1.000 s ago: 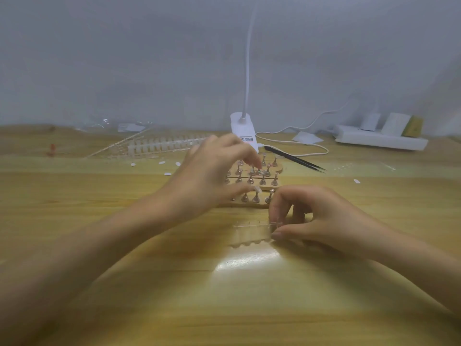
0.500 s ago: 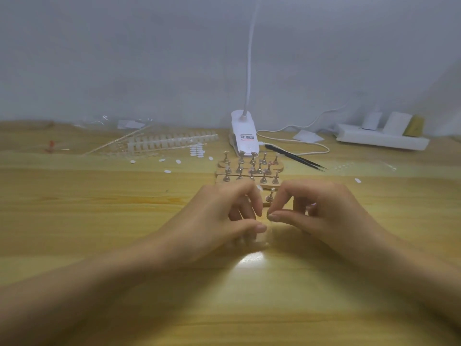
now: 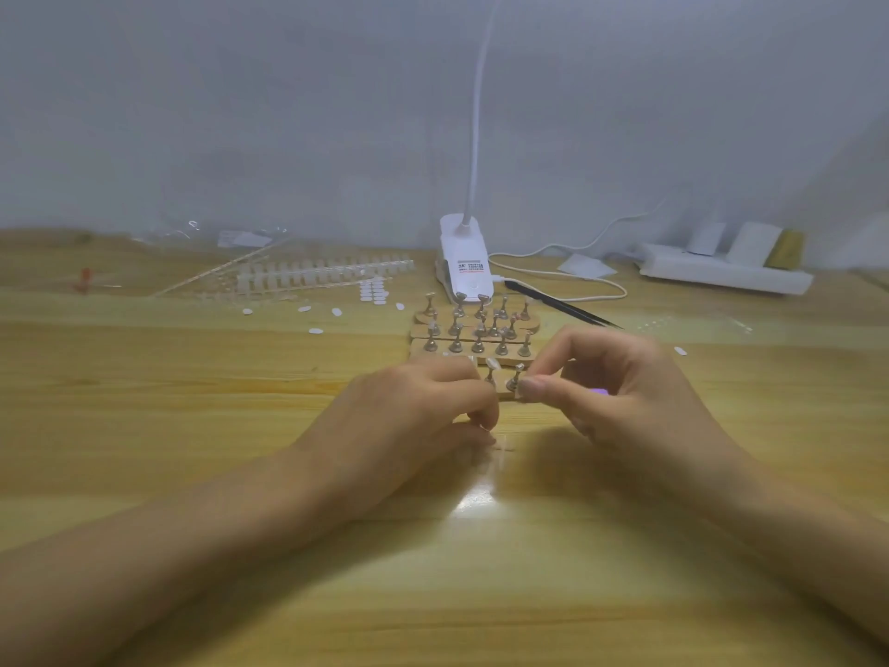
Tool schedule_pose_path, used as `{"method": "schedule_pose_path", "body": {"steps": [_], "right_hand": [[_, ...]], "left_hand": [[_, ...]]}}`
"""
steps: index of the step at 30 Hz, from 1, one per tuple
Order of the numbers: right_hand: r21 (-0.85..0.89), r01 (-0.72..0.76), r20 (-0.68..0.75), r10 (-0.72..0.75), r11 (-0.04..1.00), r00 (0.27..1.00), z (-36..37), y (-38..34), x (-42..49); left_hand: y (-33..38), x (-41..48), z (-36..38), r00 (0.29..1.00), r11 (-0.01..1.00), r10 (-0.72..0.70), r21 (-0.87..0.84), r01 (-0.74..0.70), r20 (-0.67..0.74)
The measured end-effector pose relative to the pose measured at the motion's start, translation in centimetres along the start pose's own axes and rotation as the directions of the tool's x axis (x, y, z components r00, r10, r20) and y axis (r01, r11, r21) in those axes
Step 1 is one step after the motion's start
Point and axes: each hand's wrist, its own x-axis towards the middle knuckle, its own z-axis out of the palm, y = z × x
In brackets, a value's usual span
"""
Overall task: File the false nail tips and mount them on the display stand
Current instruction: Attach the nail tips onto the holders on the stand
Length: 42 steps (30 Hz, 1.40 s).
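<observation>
A plain grey wall (image 3: 240, 113) backs the light wooden table (image 3: 144, 426), where a white lamp (image 3: 464, 262) stands.

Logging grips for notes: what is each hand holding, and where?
Right hand pinches what looks like a nail tip, thumb against forefinger; left hand's hold cannot be told.

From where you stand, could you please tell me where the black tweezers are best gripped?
Probably pinch the black tweezers at mid-length, coming from above: they lie flat on the table, fine tips pointing right, thicker end near the lamp base.
</observation>
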Motion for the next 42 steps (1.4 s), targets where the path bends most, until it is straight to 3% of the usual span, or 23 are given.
{"method": "schedule_pose_path", "body": {"steps": [3, 6, 9, 12, 16, 18, 19, 20, 22, 24, 27, 30, 32, 34, 38, 42], "right_hand": [[-0.161, 0.045, 0.026, -0.041, 0.986, 0.999, 0.3, 0.2, -0.1], [-0.175, 0.018, 0.053, -0.009, 0.984, 0.999, 0.8, 0.2, -0.4], [0.000, -0.107, 0.063, 0.107, 0.994, 0.992, 1.2, 0.0, -0.9], [0.243, -0.294, 0.161, 0.260, 0.925, 0.952, 1.0, -0.3, -0.7], [0.365, -0.387, 0.386, 0.241, 0.847, 0.891, -0.1, -1.1, -0.1], [0.196, -0.244, 0.326, 0.171, 0.950, 0.930, -1.4, -1.5, 0.6], [0.030, -0.135, 0.249, 0.124, 0.990, 0.960, -2.3, -1.6, 1.0], [-0.189, -0.038, 0.175, 0.072, 0.981, 0.982, -3.3, -1.5, 1.5], [-0.579, 0.042, 0.134, 0.045, 0.814, 0.990, -5.0, -1.0, 2.3], [-0.699, -0.009, 0.161, 0.170, 0.715, 0.972, -5.8, -0.1, 2.5], [-0.694, -0.042, 0.180, 0.229, 0.719, 0.957, -6.2, 1.1, 2.4], [-0.585, -0.026, 0.175, 0.157, 0.810, 0.972, -6.0, 0.8, 2.4], [-0.363, -0.033, 0.265, 0.137, 0.931, 0.954, -5.1, 0.0, 2.2], [-0.105, -0.103, 0.362, 0.134, 0.989, 0.922, -3.6, -0.8, 1.5], [0.177, -0.290, 0.360, 0.213, 0.941, 0.908, -0.3, -0.7, 0.3], [0.400, -0.385, 0.283, 0.287, 0.832, 0.915, 1.3, 0.1, 0.1]], "left_hand": [[0.4, 0.0, -0.4, 0.997, 0.989, -0.003, 0.144, 0.014, -0.078], [0.8, 0.0, -0.4, 0.993, 0.999, -0.031, -0.029, 0.028, -0.114], [0.8, 0.1, -0.1, 0.990, 0.971, -0.068, -0.236, 0.038, -0.124], [0.5, 0.4, -0.5, 0.979, 0.936, -0.085, -0.352, 0.015, -0.183], [-0.2, 0.7, -1.1, 0.935, 0.859, -0.233, -0.507, 0.069, -0.266], [-0.3, 0.6, -1.1, 0.908, 0.771, -0.333, -0.628, 0.107, -0.254], [-0.3, 0.7, -1.1, 0.896, 0.731, -0.370, -0.672, 0.117, -0.246], [-0.3, 0.7, -1.1, 0.886, 0.690, -0.402, -0.713, 0.127, -0.232], [-0.1, 0.8, -1.0, 0.876, 0.608, -0.448, -0.779, 0.150, -0.180], [0.1, 0.8, -0.9, 0.874, 0.537, -0.472, -0.823, 0.183, -0.113], [0.2, 0.7, -0.7, 0.889, 0.475, -0.457, -0.852, 0.221, -0.024], [0.3, 0.7, -0.4, 0.900, 0.465, -0.437, -0.854, 0.232, 0.007], [0.4, 0.8, -0.3, 0.894, 0.447, -0.448, -0.863, 0.238, 0.014], [0.4, 0.8, -0.2, 0.885, 0.424, -0.466, -0.872, 0.244, 0.021], [0.4, 0.8, -0.1, 0.882, 0.426, -0.471, -0.869, 0.252, 0.024], [0.7, 0.7, 0.0, 0.919, 0.498, -0.395, -0.843, 0.200, -0.015]]}}
